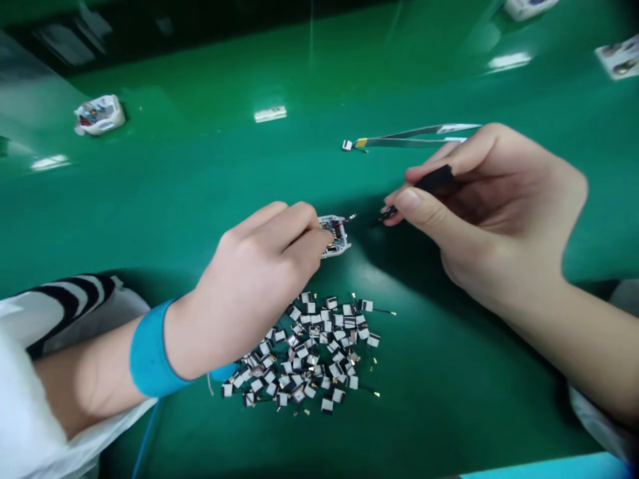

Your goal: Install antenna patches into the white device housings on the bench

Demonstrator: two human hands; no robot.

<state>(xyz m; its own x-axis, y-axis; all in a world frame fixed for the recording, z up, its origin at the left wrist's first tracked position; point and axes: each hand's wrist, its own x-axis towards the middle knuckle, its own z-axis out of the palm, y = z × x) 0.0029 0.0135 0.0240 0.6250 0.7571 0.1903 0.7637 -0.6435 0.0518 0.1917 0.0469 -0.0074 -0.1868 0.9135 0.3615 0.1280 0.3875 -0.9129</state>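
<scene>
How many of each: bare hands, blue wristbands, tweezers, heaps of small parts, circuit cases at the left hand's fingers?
Hands (left hand, right hand): 2
Blue wristband: 1
Tweezers: 1
Heap of small parts: 1
Circuit case: 1
Total: 6

Small square white-and-black pieces with thin gold-tipped leads [326, 324] number several dozen in one heap, too jumbled for an exact count; one more such piece [347, 145] lies apart from it. There is one pair of slim metal tweezers [399, 142]. Small white-framed circuit assemblies count two: one [341, 234] at the left hand [269, 266], one [102, 114] at upper left. Two further white objects, one [530, 6] at the top and one [622, 58] on the right, are cut by the view's edge. One black narrow-tipped implement [434, 181], one blue wristband [154, 352] and one thin blue cord [146, 439] complete the count.
</scene>
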